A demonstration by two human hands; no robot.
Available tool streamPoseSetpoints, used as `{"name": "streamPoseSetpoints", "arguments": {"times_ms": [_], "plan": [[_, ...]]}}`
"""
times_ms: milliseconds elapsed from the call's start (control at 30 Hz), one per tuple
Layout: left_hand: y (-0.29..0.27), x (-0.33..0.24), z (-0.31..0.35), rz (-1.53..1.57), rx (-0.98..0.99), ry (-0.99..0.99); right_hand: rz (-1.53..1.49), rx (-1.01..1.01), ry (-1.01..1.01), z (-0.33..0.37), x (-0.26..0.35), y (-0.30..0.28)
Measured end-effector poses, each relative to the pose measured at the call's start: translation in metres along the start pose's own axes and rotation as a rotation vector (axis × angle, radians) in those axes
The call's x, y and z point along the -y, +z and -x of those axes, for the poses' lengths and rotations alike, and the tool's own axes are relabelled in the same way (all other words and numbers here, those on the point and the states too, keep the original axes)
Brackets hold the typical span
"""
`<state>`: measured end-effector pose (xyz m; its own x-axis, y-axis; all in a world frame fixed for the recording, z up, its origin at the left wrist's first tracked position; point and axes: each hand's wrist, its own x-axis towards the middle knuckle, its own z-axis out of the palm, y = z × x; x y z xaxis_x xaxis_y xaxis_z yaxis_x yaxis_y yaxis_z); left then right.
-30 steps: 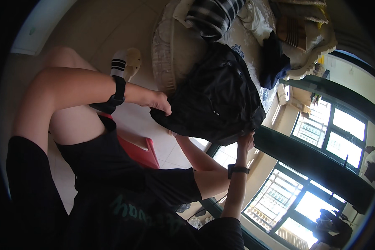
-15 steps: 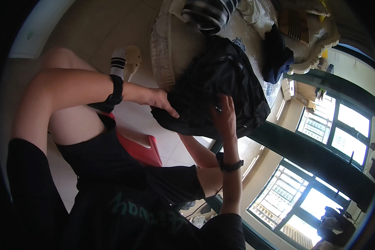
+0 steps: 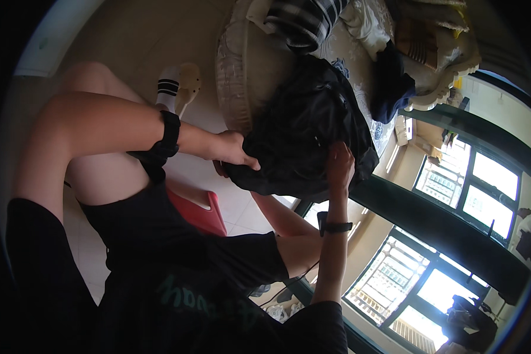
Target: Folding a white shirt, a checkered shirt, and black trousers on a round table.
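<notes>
A black garment [image 3: 304,135] lies bunched on the edge of a cream patterned bed cover [image 3: 236,76]. My left hand [image 3: 233,154], with a black band on its wrist, grips the garment's near edge. My right hand [image 3: 339,165], with a black watch on its wrist, reaches up from below and holds the garment's right side, fingers pressed into the cloth. The cloth hides the fingertips of both hands.
On the bed lie a black-and-white striped cloth [image 3: 304,20], a dark blue garment [image 3: 392,82] and a yellowish cushion [image 3: 425,41]. A red stool [image 3: 197,213] is under me, next to my foot in a white sock [image 3: 170,87]. Green-framed windows [image 3: 454,194] fill the right.
My right hand has moved from the garment's lower corner up onto its right side. The garment has been pushed further onto the bed. My left hand has kept its grip.
</notes>
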<state>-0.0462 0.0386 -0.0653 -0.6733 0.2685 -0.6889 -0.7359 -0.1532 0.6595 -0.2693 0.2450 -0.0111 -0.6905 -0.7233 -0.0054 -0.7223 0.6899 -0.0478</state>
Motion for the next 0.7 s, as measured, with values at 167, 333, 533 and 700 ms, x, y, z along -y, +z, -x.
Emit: {"name": "streamPoseSetpoints", "arguments": {"times_ms": [167,333,533,700], "plan": [[0.012,-0.003,-0.005,0.001,-0.137,0.018,0.057,-0.093,0.073,0.007,0.005,0.005],[0.032,0.008,-0.007,-0.067,-0.438,0.238,-0.436,-0.138,0.072,-0.017,0.073,-0.01],[0.058,-0.025,0.017,-0.099,-0.411,0.187,-0.444,0.035,0.045,-0.075,0.147,0.001],[0.07,-0.03,0.011,0.042,-0.494,0.49,-0.189,0.144,0.14,-0.096,0.181,0.02]]}}
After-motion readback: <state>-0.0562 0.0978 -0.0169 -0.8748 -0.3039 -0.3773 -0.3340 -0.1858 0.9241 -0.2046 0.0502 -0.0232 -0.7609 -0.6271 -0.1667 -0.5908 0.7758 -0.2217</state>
